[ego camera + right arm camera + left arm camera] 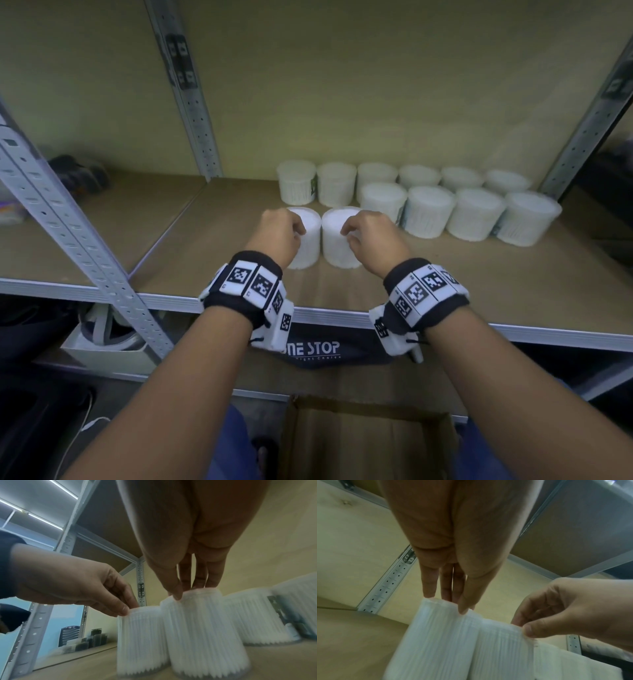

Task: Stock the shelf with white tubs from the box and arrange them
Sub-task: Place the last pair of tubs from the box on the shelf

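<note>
Two white ribbed tubs stand side by side on the brown shelf board (222, 246), in front of the stocked rows. My left hand (301, 233) pinches the top rim of the left tub (308, 250), thumb on the near side and fingers behind. My right hand (346, 234) pinches the top rim of the right tub (337, 250) the same way. In the left wrist view, the left hand (450, 604) meets the left tub (436, 642); in the right wrist view, the right hand (190, 592) meets the right tub (205, 635). The two tubs touch or nearly touch.
Two rows of white tubs (428, 205) fill the back right of the shelf. Grey perforated uprights (68, 222) stand left and right. An open cardboard box (363, 442) sits below me. A dark "ONE STOP" bag (318, 349) lies on the lower shelf, and dark items (75, 171) at far left.
</note>
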